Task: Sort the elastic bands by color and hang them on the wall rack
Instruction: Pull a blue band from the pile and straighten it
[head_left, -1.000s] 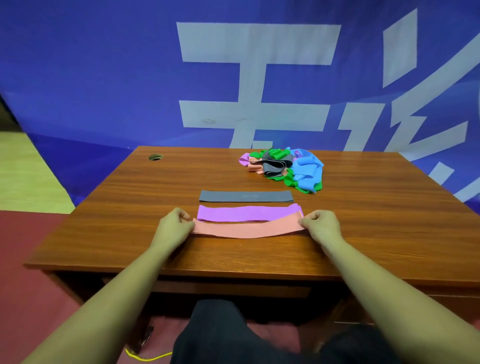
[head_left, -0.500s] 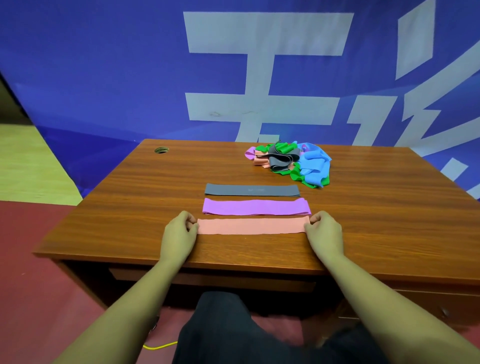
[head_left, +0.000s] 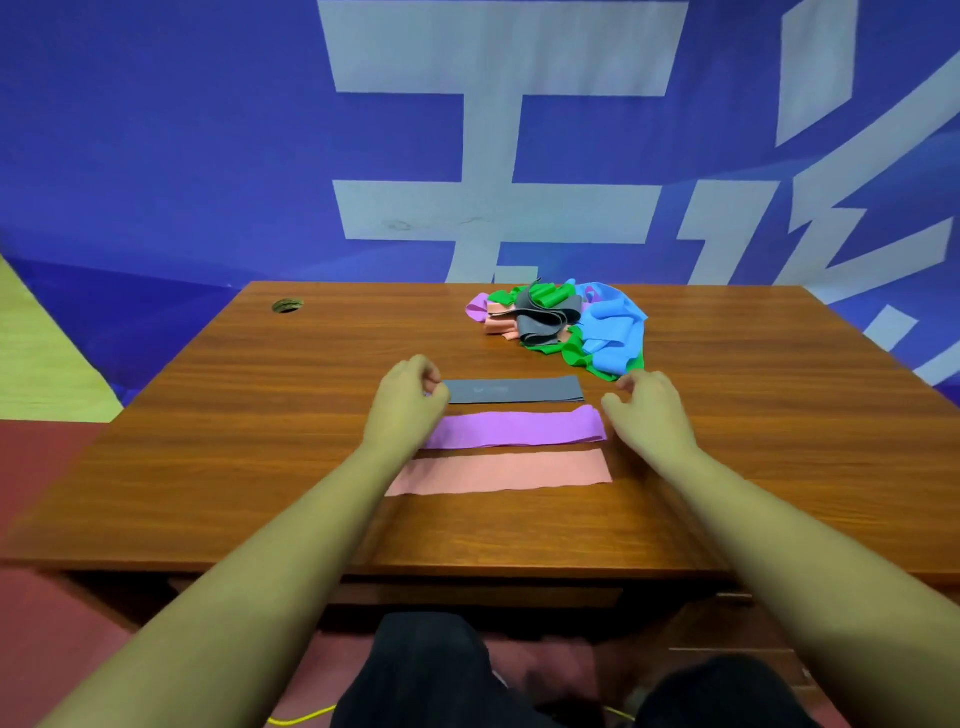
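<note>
Here, a blue banner (head_left: 156, 156) with large pale characters fills the background behind the grey band (head_left: 514, 389), which serves as the reference for all positions. A wooden desk (head_left: 260, 441) lies beneath the grey band, which sits flat and straight across the desk's middle. Beyond the grey band and towards its right end, a tangled pile of bands (head_left: 561, 322) rests on the desk, mixing blue, green, grey, pink and purple loops. Just nearer the person than the grey band, and parallel to it, lies a purple band (head_left: 519, 428), its right end slightly rumpled. A pink band (head_left: 504, 473) lies nearer again, also parallel, so the three form a row apart from one another. The left hand (head_left: 408, 402) is at the grey band's left end with its fingers curled; whether they pinch the band or merely meet it cannot be told. The right hand (head_left: 649, 415) hovers just off the grey band's right end, fingers loosely bent, thumb apart, holding nothing. Far to the left of the grey band, near the desk's back edge, is a small round cable hole (head_left: 287, 305).
</note>
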